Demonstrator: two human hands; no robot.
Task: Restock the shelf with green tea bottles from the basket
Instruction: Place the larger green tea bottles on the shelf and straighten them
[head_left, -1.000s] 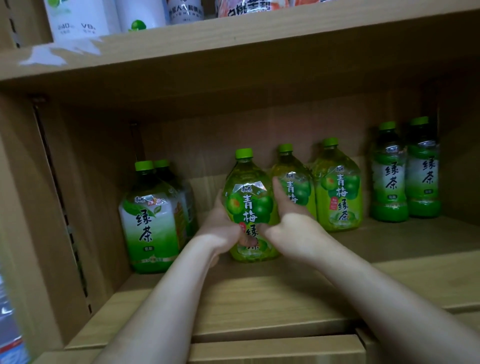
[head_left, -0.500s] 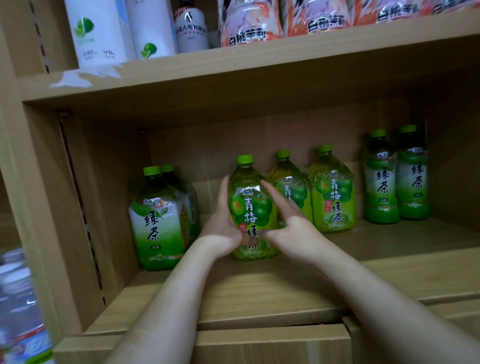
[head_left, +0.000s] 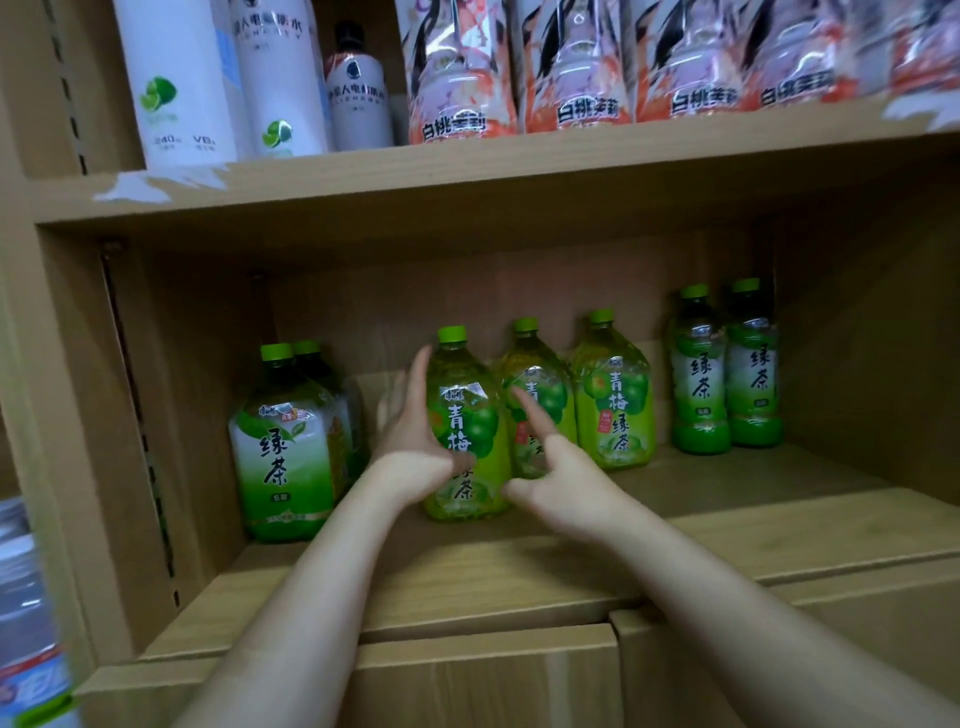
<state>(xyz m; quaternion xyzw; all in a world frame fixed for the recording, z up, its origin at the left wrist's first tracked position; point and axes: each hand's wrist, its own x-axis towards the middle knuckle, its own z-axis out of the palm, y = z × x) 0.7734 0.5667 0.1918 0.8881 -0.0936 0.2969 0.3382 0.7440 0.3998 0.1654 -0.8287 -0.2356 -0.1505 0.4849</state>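
Front bottle: a green plum tea bottle (head_left: 466, 415) stands upright at the middle of the lower shelf (head_left: 519, 566), ahead of its row, green cap on.
Left hand: the left hand (head_left: 415, 447) lies against the bottle's 9 o'clock side, fingers straight and pointing up, thumb across the lower label. It is flat to the bottle, not clenched.
Right hand: the right hand (head_left: 563, 486) hovers just beside the bottle at 4 o'clock, fingers spread and slack, grasping nothing. Whether the thumb touches the bottle cannot be told.
Behind: a second plum tea bottle (head_left: 543, 374) at 2 o'clock is partly hidden by the right hand's fingers; a third plum tea bottle (head_left: 615, 405) stands beside it.
Right flank: two slim green tea bottles (head_left: 727, 374) stand side by side at 3 o'clock, well apart from the hands.
Left flank: two large green tea bottles (head_left: 285, 447), one behind the other, stand at 9 o'clock near the side wall.
Overhead: the upper shelf (head_left: 467, 174) at 12 o'clock carries white bottles (head_left: 182, 78) and pink-labelled bottles (head_left: 462, 67).
Lower left corner: blurred packaging (head_left: 31, 649) at 8 o'clock, unreadable.
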